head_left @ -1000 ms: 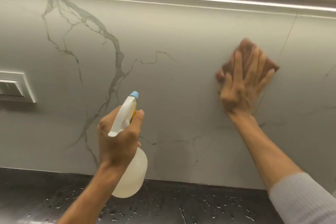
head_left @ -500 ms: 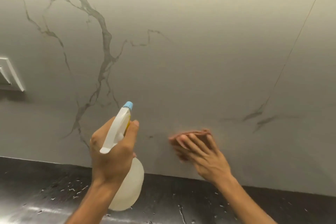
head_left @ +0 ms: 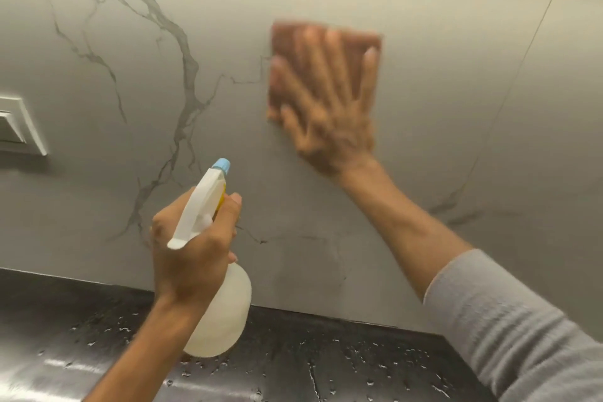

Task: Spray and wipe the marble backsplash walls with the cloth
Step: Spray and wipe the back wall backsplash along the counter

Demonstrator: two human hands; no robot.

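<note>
Right hand [head_left: 329, 101] flat on blurred reddish-brown cloth [head_left: 287, 39], pressed against wall.

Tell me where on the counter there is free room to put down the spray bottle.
Two bare but wet patches of counter: one between the spray bottle and the grey sleeve; one left of the left hand and its arm, below the switch plate. Hand and bottle crowd the middle.
</note>
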